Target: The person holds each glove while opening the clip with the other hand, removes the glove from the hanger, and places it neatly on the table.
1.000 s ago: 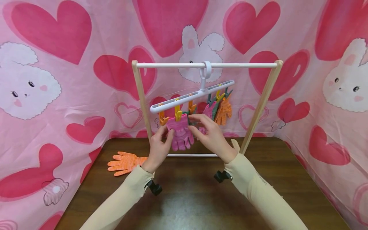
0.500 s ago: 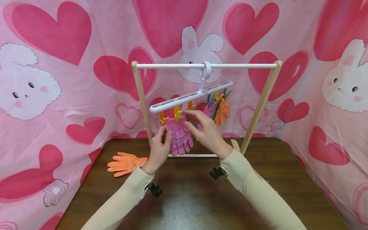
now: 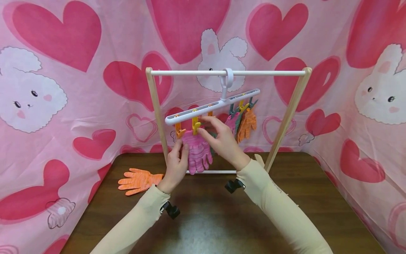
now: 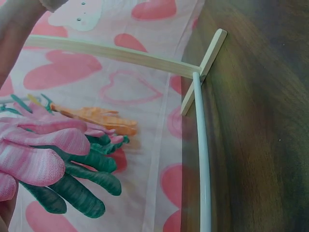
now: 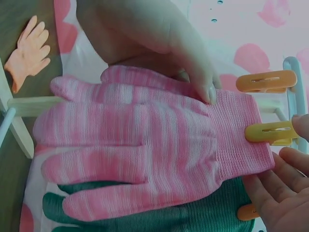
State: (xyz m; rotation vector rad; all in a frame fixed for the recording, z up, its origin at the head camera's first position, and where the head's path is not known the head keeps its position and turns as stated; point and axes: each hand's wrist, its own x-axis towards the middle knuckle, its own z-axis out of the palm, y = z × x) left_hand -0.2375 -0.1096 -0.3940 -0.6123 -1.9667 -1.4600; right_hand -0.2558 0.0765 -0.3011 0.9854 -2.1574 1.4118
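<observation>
Pink glove (image 3: 198, 152) hangs from a yellow clip (image 3: 195, 126) on the white hanger (image 3: 211, 106), left of centre under the rack bar (image 3: 226, 72). Left hand (image 3: 176, 165) pinches its edge; right hand (image 3: 222, 141) is at the cuff, fingers loosely curled, grip unclear. Right wrist view alone shows a green glove (image 5: 159, 212) behind. Orange glove (image 3: 137, 180) lies on the table (image 3: 304, 197), well left; open tabletop in front of the rack.

open tabletop (image 3: 203, 225) in front, rack posts (image 3: 157, 109) flanking, hung gloves (image 3: 242, 123) crowding under hanger (image 3: 212, 106)
</observation>
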